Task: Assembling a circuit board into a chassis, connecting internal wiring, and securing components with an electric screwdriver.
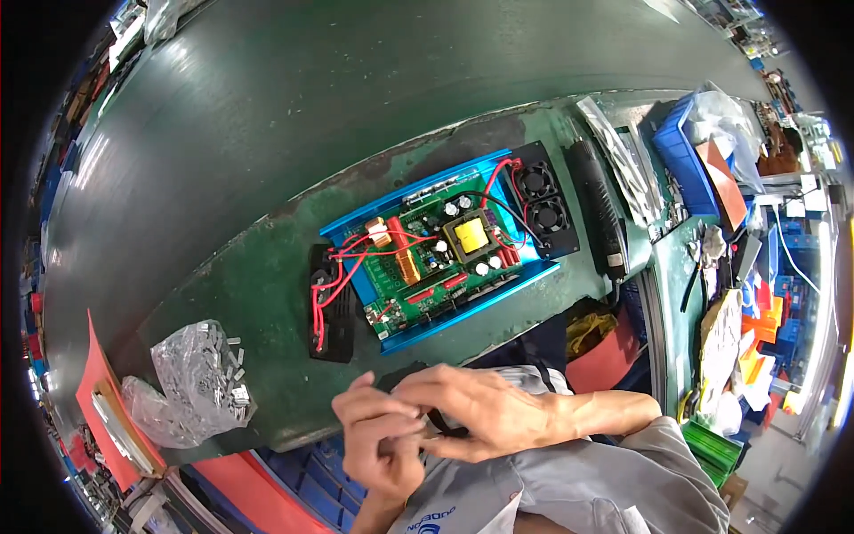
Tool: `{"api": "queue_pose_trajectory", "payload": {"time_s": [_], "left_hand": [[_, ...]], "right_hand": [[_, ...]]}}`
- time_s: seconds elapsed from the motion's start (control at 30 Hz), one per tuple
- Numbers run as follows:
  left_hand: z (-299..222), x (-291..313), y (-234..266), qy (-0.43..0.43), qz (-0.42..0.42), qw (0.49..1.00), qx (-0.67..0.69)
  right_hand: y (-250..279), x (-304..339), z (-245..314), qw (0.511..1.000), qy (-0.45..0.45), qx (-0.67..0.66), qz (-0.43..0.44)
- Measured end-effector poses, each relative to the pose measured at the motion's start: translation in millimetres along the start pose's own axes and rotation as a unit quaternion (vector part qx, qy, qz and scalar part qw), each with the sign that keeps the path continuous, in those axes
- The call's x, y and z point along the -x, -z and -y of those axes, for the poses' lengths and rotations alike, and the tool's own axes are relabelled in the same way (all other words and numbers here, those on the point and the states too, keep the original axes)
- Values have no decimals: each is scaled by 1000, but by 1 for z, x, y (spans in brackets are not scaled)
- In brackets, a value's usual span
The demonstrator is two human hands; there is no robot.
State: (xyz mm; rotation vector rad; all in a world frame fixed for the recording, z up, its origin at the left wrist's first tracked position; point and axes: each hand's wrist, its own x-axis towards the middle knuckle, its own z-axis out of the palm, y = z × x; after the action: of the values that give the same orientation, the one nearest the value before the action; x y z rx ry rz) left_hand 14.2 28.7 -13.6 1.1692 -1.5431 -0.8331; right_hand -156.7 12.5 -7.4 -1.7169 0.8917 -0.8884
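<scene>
Circuit board (pixel 436 271) in blue case (pixel 418 326), open on top, on bench (pixel 267 311), fwd of R hand (pixel 494 414), untouched. L to R: bag of small metal bits (pixel 191 374), well left of L hand (pixel 382 436); L hand curled, close by R hand's bent fingers; can't tell if either's clamped on anything. Black power tool (pixel 598 209) fwd-right of R hand. Prob. a finger-work step off the board; next move likely calls for hands apart, reach fwd, mind red wires (pixel 347 256).
</scene>
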Motion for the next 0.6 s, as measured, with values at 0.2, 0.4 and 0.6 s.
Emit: {"api": "queue_pose_trajectory", "payload": {"time_s": [0.2, 0.4, 0.6], "left_hand": [[4, -12, -32, -37, 66, 995, 72], [12, -14, -38, -15, 35, 998, -39], [31, 2, -23, 97, -51, 976, -187]], "right_hand": [[26, 22, -8, 998, -29, 12, -48], [62, 28, -17, 972, 23, 173, -156], [102, 15, -32, 960, 28, 194, -201]]}}
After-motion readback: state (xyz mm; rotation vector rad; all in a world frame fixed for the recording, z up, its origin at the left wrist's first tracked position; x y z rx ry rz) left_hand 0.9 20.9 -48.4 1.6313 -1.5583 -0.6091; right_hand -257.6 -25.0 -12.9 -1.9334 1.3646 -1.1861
